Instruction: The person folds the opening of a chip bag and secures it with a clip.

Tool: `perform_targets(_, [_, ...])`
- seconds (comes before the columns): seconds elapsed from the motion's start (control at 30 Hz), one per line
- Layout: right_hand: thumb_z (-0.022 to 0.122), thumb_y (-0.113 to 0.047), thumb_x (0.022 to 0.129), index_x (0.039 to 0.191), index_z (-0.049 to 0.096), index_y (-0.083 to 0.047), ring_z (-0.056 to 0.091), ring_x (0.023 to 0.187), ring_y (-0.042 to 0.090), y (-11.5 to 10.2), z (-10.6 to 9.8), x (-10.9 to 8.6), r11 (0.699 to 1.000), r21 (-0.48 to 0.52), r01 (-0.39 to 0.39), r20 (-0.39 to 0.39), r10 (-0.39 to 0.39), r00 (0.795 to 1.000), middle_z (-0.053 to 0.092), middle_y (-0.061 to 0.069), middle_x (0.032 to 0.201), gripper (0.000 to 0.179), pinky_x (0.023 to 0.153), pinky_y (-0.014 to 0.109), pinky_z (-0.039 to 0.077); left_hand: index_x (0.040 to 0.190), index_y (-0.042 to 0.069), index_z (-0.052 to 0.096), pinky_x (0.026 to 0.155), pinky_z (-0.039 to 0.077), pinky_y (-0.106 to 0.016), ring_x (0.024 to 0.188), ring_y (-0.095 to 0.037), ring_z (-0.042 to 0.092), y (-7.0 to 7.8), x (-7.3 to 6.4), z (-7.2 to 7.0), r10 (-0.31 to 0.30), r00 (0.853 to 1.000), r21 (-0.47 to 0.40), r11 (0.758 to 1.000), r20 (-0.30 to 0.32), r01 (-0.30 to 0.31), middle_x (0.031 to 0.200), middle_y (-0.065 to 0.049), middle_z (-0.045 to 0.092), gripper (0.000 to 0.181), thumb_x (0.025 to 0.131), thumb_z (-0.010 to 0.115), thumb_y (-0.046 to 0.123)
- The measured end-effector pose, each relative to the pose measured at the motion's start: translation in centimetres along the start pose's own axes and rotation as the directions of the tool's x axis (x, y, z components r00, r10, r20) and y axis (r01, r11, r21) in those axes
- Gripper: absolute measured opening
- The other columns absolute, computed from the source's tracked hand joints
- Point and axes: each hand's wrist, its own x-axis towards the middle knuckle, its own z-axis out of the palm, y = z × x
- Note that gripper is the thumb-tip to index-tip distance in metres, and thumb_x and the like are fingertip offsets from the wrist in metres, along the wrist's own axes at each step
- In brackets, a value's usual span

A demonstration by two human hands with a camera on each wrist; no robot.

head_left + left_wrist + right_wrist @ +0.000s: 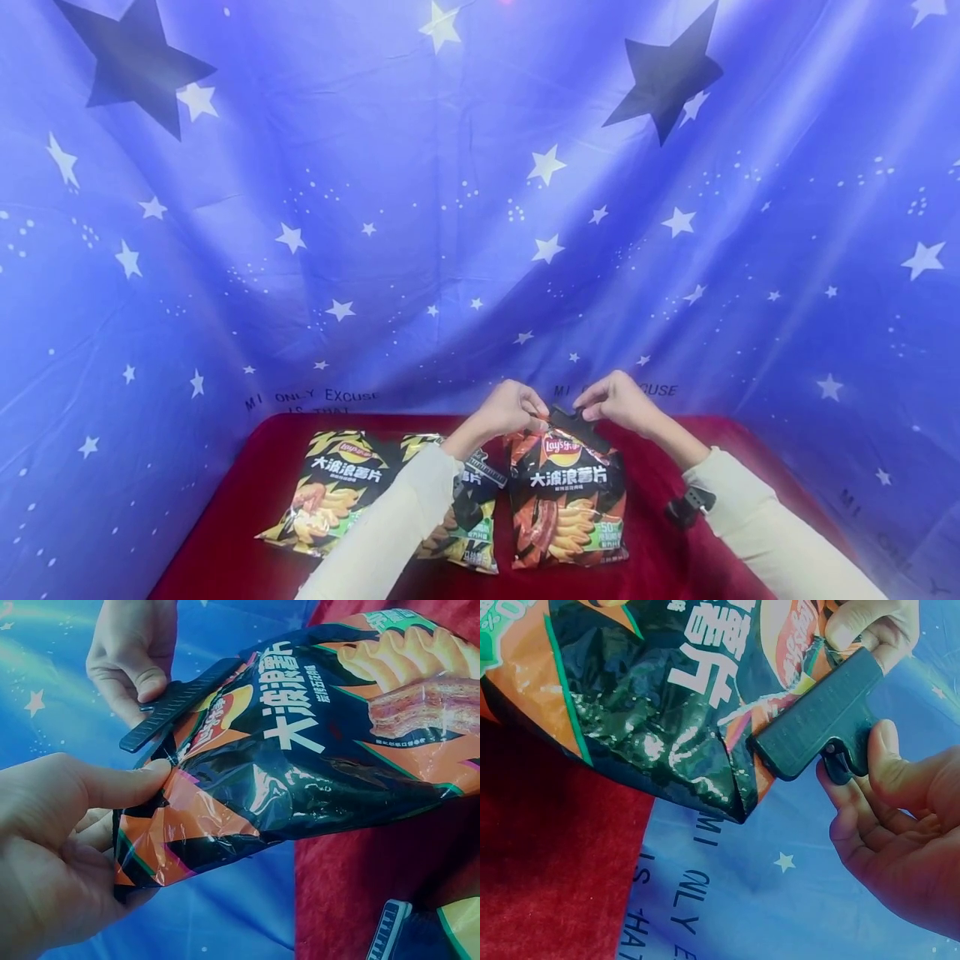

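A black-and-orange bag of potato chips [566, 500] stands at the right of the row, its top edge lifted. My left hand [52, 840] pinches the top corner of this bag between thumb and fingers. A black bag clip [817, 716] with a long bar lies across the bag's top edge, over the folded part. Its handle is pinched between the thumb and fingers of my right hand [922, 817]. Whether the clip's far bar sits fully behind the bag is hidden.
Two more chip bags, a yellow-and-black left bag [337, 492] and a middle bag [472, 542] partly behind my left sleeve, lie on the red cloth [667, 558]. A grey ridged clip [487, 468] is at the middle bag's top. Behind hangs a blue starry curtain [450, 208].
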Motion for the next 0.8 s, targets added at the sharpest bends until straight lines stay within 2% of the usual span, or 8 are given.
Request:
perform_targets(0.17, [0.075, 0.010, 0.077, 0.097, 0.075, 0.012, 0.071, 0.070, 0.018, 0.16, 0.22, -0.02, 1.000, 0.020, -0.008, 0.017, 0.008, 1.000, 0.076, 0.026, 0.091, 0.020, 0.065, 0.030, 0.061, 0.088, 0.004, 0.075, 0.045, 0.048, -0.020, 0.057, -0.010, 0.058, 0.02, 0.07, 0.04, 0.022, 1.000, -0.021, 1.000, -0.021, -0.022, 0.085, -0.007, 0.076, 0.014, 0.078, 0.083, -0.002])
perform_targets(0.37, [0.076, 0.010, 0.077, 0.097, 0.074, 0.012, 0.075, 0.070, 0.024, 0.34, 0.48, -0.19, 0.999, 0.041, -0.011, 0.052, 0.009, 0.999, 0.076, 0.026, 0.091, 0.020, 0.068, 0.032, 0.063, 0.085, 0.003, 0.077, 0.045, 0.049, -0.020, 0.058, -0.011, 0.061, -0.10, 0.02, 0.15, 0.056, 0.998, -0.054, 0.997, -0.030, -0.057, 0.080, -0.008, 0.076, 0.012, 0.078, 0.082, -0.004])
perform_targets(0.57, [0.076, 0.009, 0.077, 0.096, 0.075, 0.011, 0.075, 0.070, 0.024, 0.38, 0.40, -0.10, 1.000, 0.020, 0.008, 0.063, -0.009, 0.998, 0.076, 0.024, 0.089, 0.019, 0.068, 0.030, 0.062, 0.084, 0.002, 0.078, 0.044, 0.050, -0.022, 0.056, -0.010, 0.060, -0.30, 0.18, 0.28, 0.085, 0.995, -0.062, 0.994, -0.051, -0.088, 0.077, -0.008, 0.076, 0.011, 0.077, 0.083, -0.004])
perform_targets(0.8, [0.078, 0.009, 0.074, 0.093, 0.077, 0.008, 0.073, 0.068, 0.019, 0.26, 0.41, -0.17, 1.000, -0.030, -0.003, 0.063, 0.005, 0.998, 0.077, 0.022, 0.087, 0.019, 0.066, 0.030, 0.060, 0.083, 0.003, 0.079, 0.044, 0.049, -0.020, 0.055, -0.009, 0.058, -0.31, 0.28, 0.44, 0.103, 0.993, -0.055, 0.993, -0.061, -0.107, 0.074, -0.007, 0.076, 0.010, 0.076, 0.084, -0.002])
